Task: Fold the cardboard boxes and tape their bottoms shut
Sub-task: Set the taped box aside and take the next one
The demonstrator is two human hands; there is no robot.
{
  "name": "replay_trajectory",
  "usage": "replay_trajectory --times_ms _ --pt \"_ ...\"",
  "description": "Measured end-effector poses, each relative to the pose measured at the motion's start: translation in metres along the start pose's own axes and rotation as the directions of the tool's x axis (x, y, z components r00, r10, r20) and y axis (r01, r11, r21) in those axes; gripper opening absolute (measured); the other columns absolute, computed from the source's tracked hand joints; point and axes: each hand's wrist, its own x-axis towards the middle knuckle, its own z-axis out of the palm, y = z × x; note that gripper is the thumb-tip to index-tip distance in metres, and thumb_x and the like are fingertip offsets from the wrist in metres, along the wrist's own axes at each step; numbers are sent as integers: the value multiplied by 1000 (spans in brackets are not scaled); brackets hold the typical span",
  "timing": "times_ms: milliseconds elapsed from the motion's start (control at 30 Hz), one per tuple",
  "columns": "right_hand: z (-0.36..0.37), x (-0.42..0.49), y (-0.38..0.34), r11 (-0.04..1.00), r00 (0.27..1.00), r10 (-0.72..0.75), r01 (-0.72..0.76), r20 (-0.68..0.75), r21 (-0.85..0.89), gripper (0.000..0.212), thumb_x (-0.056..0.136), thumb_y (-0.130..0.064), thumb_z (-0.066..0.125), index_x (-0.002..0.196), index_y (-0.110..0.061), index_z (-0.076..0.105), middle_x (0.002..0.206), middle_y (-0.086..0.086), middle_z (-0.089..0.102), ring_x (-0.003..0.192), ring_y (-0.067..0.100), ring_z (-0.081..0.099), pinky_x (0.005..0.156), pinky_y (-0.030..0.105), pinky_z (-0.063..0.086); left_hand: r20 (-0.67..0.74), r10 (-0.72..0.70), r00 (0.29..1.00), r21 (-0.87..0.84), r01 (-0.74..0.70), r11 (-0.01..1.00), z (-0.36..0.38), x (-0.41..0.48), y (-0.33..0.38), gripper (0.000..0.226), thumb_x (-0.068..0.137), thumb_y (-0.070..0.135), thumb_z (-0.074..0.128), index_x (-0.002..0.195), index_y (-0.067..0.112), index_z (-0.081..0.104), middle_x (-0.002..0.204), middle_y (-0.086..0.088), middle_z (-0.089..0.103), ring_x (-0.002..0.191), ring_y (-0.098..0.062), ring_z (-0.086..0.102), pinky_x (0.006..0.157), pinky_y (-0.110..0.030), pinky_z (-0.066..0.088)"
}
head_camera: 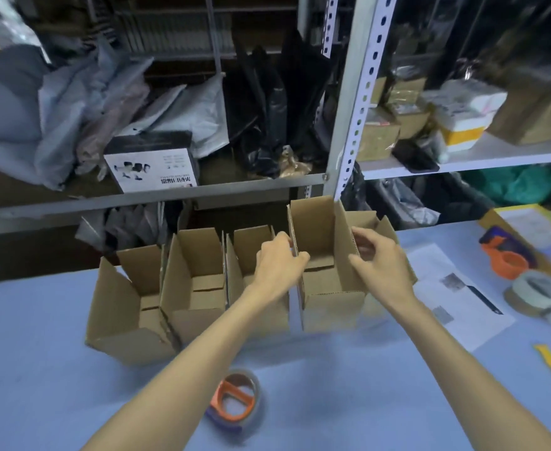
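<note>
"What's going on at the table [40,353]?"

"Four boxes [202,314] are standing in a row across the middle of the frame, tops open and flaps pointing up. Both hands are working on the right box [332,310], at the row's right end."

"How is the left hand [279,265] holding it?"

"It's pinching that box's left flap, with the thumb lying on the inside and the fingers wrapping round the outside. It's hanging right over the third box [251,249]. I can't tell whether it's touching it."

"And the right hand [380,262]?"

"It's gripping the right flap. The fingers are curling over the top edge and the thumb is pressing on the inner face."

"Is the box sitting flat?"

"Its base is blurring against the table, so I can't tell. It's standing just beside the third box."

"Any tape around?"

"An orange dispenser [236,400] is lying at bottom centre, between the forearms and well apart from the boxes. A second dispenser [503,253] is sitting at the right edge, with a tape roll [534,292] just below it. A paper [456,297] is lying between those and the right box."
</note>
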Motion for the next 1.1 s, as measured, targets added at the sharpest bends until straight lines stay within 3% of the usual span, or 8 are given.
replay_trajectory --times_ms 67,167,267,367,533,667,867,1100 --pt "9 15 10 998 997 -47 50 69 -49 54 75 8 59 125 -12 62 108 -7 67 104 10 64 92 16 46 -17 -14 1000 34 15 999 7 15 0 24 88 22 63 108 15 52 89 0 62 81 -15 58 62 -21 41" --pt "24 31 29 970 985 -54 91 165 -225 53 80 3 56 132 -7 55 119 8 65 113 24 58 96 35 46 -46 32 998 96 -28 995 21 29 -1 38 89 15 64 123 12 47 102 -7 63 97 -24 61 82 -34 50" --pt "37 39 44 935 973 -34 110 226 -336 48 84 1 51 132 -5 51 109 14 63 105 30 57 84 35 45 -55 69 996 178 -58 982 35 37 -6 43 90 11 63 130 8 46 117 -12 61 109 -27 59 87 -34 48" --pt "46 43 54 893 952 -19 154 306 -423 48 89 -1 50 136 -3 44 116 13 56 106 31 56 85 34 44 -26 61 998 293 -51 955 47 42 -13 44 90 10 63 131 5 46 123 -15 58 113 -30 58 88 -34 48" --pt "57 43 65 748 917 -50 297 396 -594 40 91 -4 51 130 -3 44 115 12 55 99 27 58 70 28 42 23 36 999 512 -43 858 67 47 -18 40 92 1 58 130 -1 45 126 -19 55 117 -34 55 90 -37 47" --pt "63 44 71 691 909 -51 331 414 -642 42 88 -3 55 129 0 43 116 13 54 106 25 49 77 27 45 37 64 997 578 -73 813 73 53 -21 37 91 0 59 126 -2 48 123 -20 56 115 -32 53 86 -34 47" --pt "57 47 68 632 901 -88 381 425 -675 38 86 -12 57 122 -1 50 116 13 51 109 26 43 75 23 41 24 121 992 557 -114 823 67 57 -21 36 95 19 55 126 1 50 122 -16 57 115 -29 48 89 -35 45" --pt "46 33 48 700 893 -253 434 372 -567 25 89 -14 53 111 -4 58 111 12 53 104 26 44 77 30 45 3 191 982 333 -181 925 7 29 -48 25 98 21 46 118 13 60 109 -2 65 96 -17 62 84 -35 54"
